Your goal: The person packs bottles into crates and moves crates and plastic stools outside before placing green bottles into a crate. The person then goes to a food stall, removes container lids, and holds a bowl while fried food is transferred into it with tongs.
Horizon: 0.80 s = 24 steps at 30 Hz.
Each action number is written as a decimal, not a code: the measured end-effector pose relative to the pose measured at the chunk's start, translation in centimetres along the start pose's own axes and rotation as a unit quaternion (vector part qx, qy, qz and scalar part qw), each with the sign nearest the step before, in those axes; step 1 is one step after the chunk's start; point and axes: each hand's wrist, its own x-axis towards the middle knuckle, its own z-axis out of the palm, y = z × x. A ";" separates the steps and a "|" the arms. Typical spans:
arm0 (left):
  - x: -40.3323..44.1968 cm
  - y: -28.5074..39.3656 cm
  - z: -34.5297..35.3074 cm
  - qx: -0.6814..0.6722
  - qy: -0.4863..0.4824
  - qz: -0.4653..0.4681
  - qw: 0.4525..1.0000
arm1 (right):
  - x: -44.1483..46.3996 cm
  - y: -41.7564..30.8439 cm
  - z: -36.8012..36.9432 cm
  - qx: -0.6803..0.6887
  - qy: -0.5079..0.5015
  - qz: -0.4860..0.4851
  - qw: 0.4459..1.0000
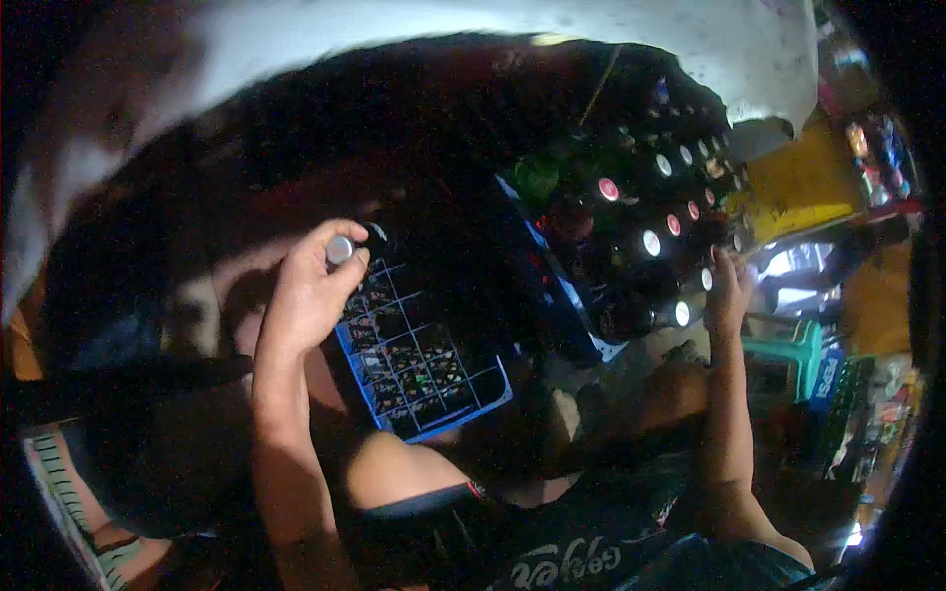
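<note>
My left hand (313, 286) is closed around the neck of a bottle with a silver cap (340, 249), at the far end of a blue crate (458, 426). A grid divides this crate into small square compartments. On the right, my right hand (727, 291) has its fingers curled round the top of a dark bottle (737, 239), beside a second blue crate (562, 281). That crate is filled with several bottles with white or red caps, such as a red-capped bottle (608, 189) and a white-capped one (651, 242). Deep shadow hides most bottle bodies.
A green plastic stool (810, 355) stands to the right, next to a blue Pepsi-marked item (826, 379). Behind the bottles is a yellow surface (803, 187). Pale cloth or sheeting (394, 25) hangs along the top. My bent knee (414, 468) is close to the divided crate.
</note>
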 end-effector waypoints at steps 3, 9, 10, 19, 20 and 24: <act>0.4 3.0 2.0 0.006 0.003 -0.007 1.000 | -0.3 -1.2 -1.6 -0.074 0.004 -0.019 0.997; -0.5 8.1 3.1 -0.016 0.092 -0.016 0.996 | 0.6 -0.6 -1.7 -0.058 0.024 0.018 0.998; -1.4 9.0 3.1 0.013 0.099 -0.014 0.995 | 0.2 -1.2 -1.1 -0.034 0.021 0.036 0.999; -13.4 24.3 0.8 0.024 0.108 0.077 0.991 | 1.9 -1.7 -3.3 -0.018 0.037 0.029 0.999; -13.9 25.2 0.4 0.025 0.094 0.108 0.989 | 1.6 -1.8 -3.4 -0.010 0.043 0.033 0.998; -14.2 32.2 4.1 0.025 0.073 0.157 0.985 | 1.8 -3.1 -4.8 0.071 0.102 0.002 0.992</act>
